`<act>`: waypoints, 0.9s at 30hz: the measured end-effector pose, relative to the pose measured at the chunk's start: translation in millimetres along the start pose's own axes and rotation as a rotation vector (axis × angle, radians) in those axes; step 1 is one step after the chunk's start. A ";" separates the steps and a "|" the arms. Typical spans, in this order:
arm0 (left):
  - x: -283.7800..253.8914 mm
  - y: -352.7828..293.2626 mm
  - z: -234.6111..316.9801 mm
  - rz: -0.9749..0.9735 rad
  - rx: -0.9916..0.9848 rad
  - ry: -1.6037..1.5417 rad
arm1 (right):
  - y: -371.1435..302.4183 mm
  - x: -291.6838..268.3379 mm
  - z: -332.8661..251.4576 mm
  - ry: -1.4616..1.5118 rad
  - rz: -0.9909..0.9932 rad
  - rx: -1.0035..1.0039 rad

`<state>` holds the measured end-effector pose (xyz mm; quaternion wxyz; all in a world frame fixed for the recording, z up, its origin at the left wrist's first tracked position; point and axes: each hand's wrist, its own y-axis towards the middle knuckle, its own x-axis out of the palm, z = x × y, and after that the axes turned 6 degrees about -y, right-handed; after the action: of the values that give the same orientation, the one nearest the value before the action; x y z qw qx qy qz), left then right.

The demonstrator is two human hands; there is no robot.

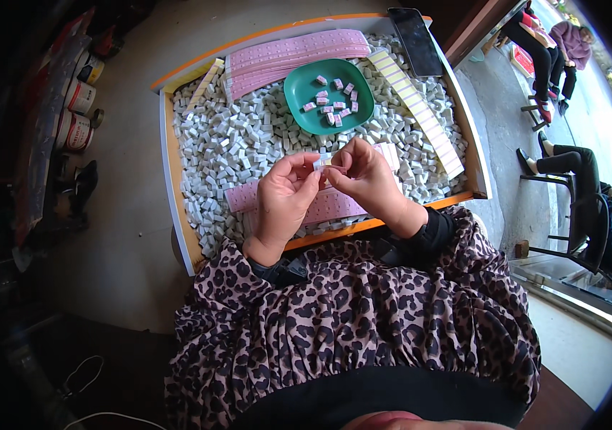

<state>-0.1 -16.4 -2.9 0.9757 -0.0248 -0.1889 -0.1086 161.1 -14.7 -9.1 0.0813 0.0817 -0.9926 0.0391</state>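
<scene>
My left hand (286, 199) and my right hand (374, 183) meet over the near half of a shallow box, fingertips pinched together. Between them is a small whitish block (326, 160), partly covered by the fingers. Pink printed label sheets (334, 206) lie under my hands, on top of many loose small white blocks (228, 137). Just beyond my fingers a green plate (296, 102) carries several small blocks with pink labels (321, 100).
A stack of pink label strips (288, 59) lies along the box's far side. A yellow-and-white strip (420, 107) slants at right, below a dark phone (416, 43) on the far right corner. Cans (80, 95) stand at left; people sit on chairs (571, 188) at right.
</scene>
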 end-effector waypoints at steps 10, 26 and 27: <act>-3.2 -1.0 6.9 -0.072 -0.065 -0.048 | -1.8 -1.0 -11.1 -0.367 -0.005 -0.165; -4.0 7.2 -9.2 -0.163 0.014 0.079 | -3.5 -2.1 -8.1 -0.747 0.061 -0.479; -4.3 11.1 -11.1 -0.168 0.021 0.097 | -2.9 -3.9 -8.2 -0.764 0.080 -0.487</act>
<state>2.5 -5.6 -14.9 0.9713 0.0068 -0.1439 -0.1893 166.7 -16.3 -1.6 -0.2754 0.0302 -0.9341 -0.2253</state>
